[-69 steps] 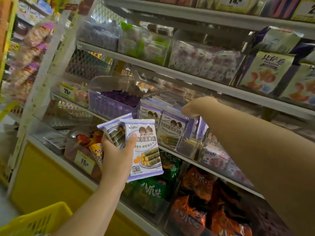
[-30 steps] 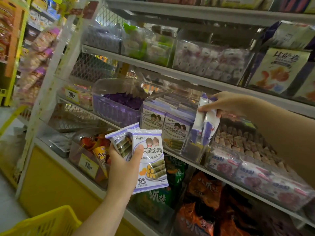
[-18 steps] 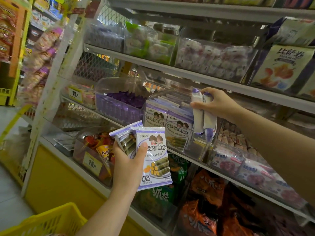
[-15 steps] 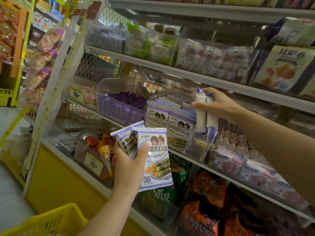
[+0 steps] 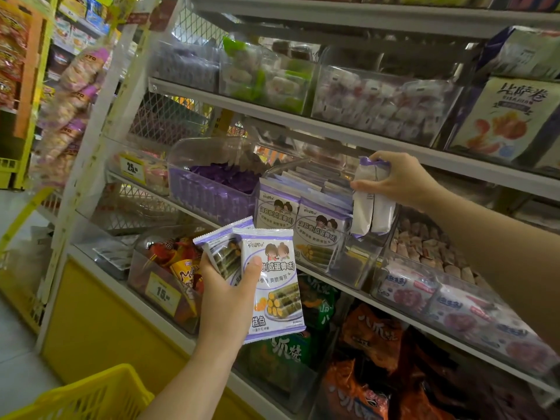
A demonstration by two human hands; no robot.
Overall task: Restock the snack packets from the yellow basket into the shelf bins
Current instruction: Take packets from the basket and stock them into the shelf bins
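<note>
My left hand [image 5: 228, 301] grips a small fan of purple-and-white seaweed roll packets [image 5: 274, 283] in front of the lower shelves. My right hand [image 5: 400, 178] holds two more of the same packets [image 5: 371, 204] upright by their tops, above the right end of a clear shelf bin [image 5: 357, 262]. That bin carries rows of matching packets [image 5: 300, 219] standing face out. The yellow basket [image 5: 81, 395] shows only its rim at the bottom left corner.
A clear bin of purple sweets [image 5: 212, 189] sits left of the packet bin, and a bin of pink-labelled packets [image 5: 439, 292] sits to its right. Orange and green bags [image 5: 372, 334] crowd the shelf below. Metal shelf edges [image 5: 303, 116] run above.
My right hand drew two packets out from deep in the bin and now holds them upright over its right end. My left hand with its packets has stayed about where it was.
</note>
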